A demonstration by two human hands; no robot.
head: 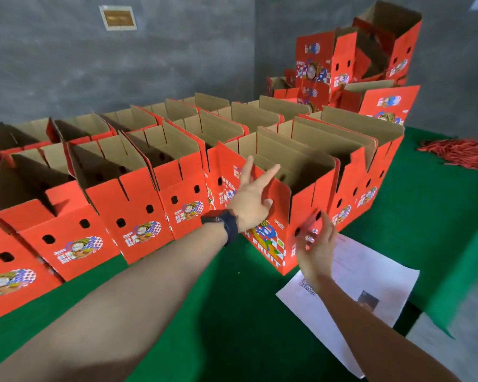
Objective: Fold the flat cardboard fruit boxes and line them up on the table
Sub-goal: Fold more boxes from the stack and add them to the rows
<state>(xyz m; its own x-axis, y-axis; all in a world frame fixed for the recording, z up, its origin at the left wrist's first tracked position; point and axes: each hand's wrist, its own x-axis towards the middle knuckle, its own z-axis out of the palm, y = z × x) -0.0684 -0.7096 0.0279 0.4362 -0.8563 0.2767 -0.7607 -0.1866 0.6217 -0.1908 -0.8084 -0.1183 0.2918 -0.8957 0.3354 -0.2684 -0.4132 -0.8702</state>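
Fingers (271, 173) splayed, left hand (250, 198); right hand (316, 246) relaxed.

White printed sheets (370, 271) lying flat, lower right. Heap of red cords (458, 154) far right. Framed plaque (118, 17) on grey wall (177, 56).

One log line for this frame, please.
step: line-up | left hand: open, at box | right hand: open, at box | box: folded, upright, askew in front row
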